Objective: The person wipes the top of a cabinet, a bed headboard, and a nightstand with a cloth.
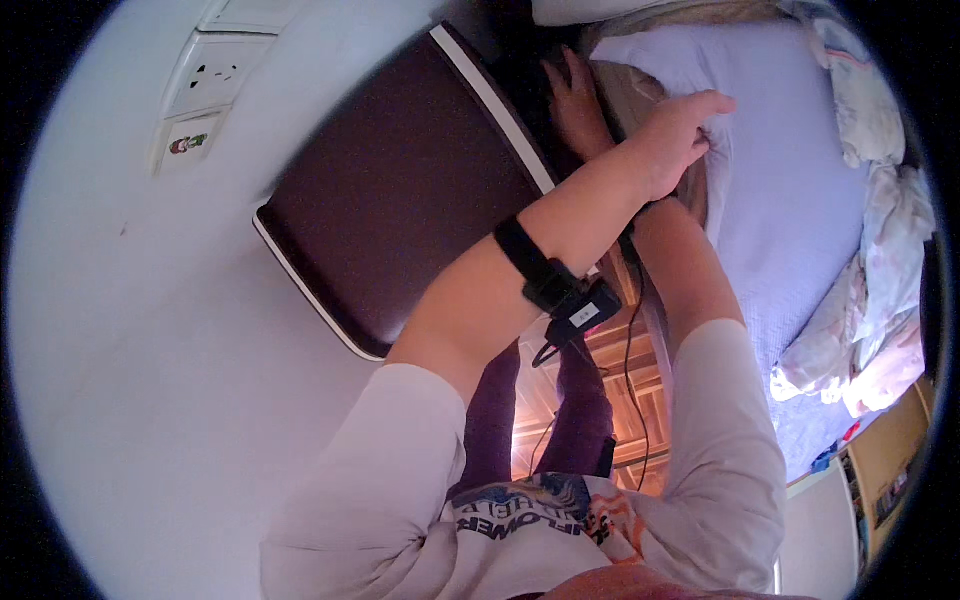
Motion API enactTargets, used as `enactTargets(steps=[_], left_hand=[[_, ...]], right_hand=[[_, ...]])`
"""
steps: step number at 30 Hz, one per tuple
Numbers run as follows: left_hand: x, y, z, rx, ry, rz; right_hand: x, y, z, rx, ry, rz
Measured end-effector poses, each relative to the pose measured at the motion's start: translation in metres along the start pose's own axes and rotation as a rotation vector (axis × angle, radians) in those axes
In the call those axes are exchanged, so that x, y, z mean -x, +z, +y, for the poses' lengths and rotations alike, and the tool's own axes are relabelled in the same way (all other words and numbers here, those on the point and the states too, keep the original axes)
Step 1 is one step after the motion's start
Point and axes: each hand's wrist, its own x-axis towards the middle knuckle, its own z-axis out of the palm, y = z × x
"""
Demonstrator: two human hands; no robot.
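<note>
My left hand (685, 140) reaches across to the near-left edge of a pale lavender bed sheet (780, 190). Its fingers curl at the sheet's edge and seem to grip it. Crossing beneath my left forearm, my right arm ends in my right hand (582, 110), with fingers spread apart over the dark gap beside the bed. Nothing shows in that hand. Brownish bedding (628, 85) hangs between the right hand and the sheet. A black strap with a small black device (570, 295) is around my left forearm.
Left of the bed stands a dark brown, white-edged furniture top (400, 190). Wall sockets (212, 75) are at the upper left. Crumpled clothes (870, 260) lie along the bed's right side. A black cable (632, 370) hangs over the parquet floor (640, 405). Shelves (895, 450) stand lower right.
</note>
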Motion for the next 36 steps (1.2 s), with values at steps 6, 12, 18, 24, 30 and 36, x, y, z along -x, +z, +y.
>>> enactTargets(steps=[6, 12, 18, 24, 30, 36], left_hand=[[0.017, -0.058, 0.005, -0.628, 0.363, -0.174], [0.004, -0.035, -0.006, 0.294, 0.007, -0.017], [0.029, -0.052, 0.014, 0.268, -0.034, -0.054], [0.040, -0.031, 0.011, 0.242, -0.036, 0.107], [0.047, 0.004, -0.025, 0.019, -0.027, 0.230], [0.087, 0.013, -0.135, -0.324, -0.369, 0.503]], right_hand=[[-0.026, 0.027, -0.025, 0.155, -0.004, -0.062], [0.032, 0.017, 0.032, 0.294, 0.224, 0.057], [0.166, -0.065, 0.007, -0.111, 0.251, -0.178], [0.306, -0.143, 0.028, -0.145, 0.509, -0.559], [0.474, -0.155, 0.077, 0.322, 0.636, -0.301], [0.485, -0.141, 0.052, 0.248, 0.856, -0.229]])
